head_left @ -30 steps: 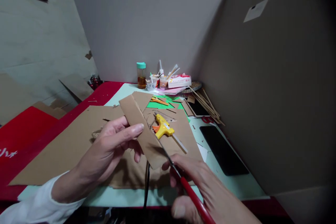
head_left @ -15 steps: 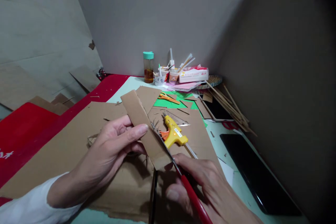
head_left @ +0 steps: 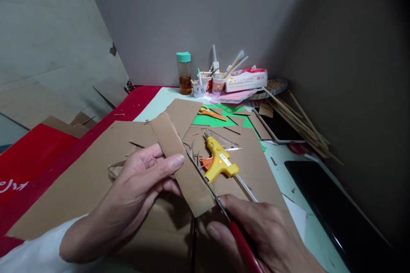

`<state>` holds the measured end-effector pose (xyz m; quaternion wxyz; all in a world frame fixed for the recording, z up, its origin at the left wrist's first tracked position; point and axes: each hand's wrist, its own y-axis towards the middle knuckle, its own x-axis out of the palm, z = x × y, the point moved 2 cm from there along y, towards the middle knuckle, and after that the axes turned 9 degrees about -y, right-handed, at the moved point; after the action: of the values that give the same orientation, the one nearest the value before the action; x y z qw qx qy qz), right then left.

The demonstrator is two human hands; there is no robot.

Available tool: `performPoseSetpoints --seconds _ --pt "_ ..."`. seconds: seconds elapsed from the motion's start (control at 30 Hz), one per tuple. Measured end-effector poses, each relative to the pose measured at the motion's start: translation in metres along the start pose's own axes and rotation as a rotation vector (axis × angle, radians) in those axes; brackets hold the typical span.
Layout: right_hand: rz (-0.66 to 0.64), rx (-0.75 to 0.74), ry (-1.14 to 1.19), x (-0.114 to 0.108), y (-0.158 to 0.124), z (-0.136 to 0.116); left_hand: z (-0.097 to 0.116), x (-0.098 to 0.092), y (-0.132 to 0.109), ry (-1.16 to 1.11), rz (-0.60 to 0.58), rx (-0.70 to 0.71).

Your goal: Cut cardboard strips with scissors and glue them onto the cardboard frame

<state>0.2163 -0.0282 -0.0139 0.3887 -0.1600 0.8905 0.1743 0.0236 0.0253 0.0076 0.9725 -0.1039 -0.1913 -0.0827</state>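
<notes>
A clear bottle (head_left: 185, 79) with a turquoise lid stands upright at the back, amber liquid inside, beside paper cups (head_left: 218, 85) filled with slender sticks. Farther right are a red-and-white tissue pack (head_left: 246, 81) and a round woven tray (head_left: 278, 87). Wooden sticks (head_left: 304, 126) lie along a tablet (head_left: 280, 128); orange scissors (head_left: 215, 114) rest on green paper (head_left: 196, 122).

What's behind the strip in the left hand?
The left hand has fingers behind the strip, and a cardboard sheet lies below. Whatever else the strip covers can't be seen.
</notes>
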Motion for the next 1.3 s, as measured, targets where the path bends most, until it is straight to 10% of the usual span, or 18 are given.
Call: performPoseSetpoints --seconds 1.3 --pt "-0.038 0.0 0.313 0.005 0.006 -0.003 -0.01 0.005 -0.012 -0.106 -0.012 0.034"
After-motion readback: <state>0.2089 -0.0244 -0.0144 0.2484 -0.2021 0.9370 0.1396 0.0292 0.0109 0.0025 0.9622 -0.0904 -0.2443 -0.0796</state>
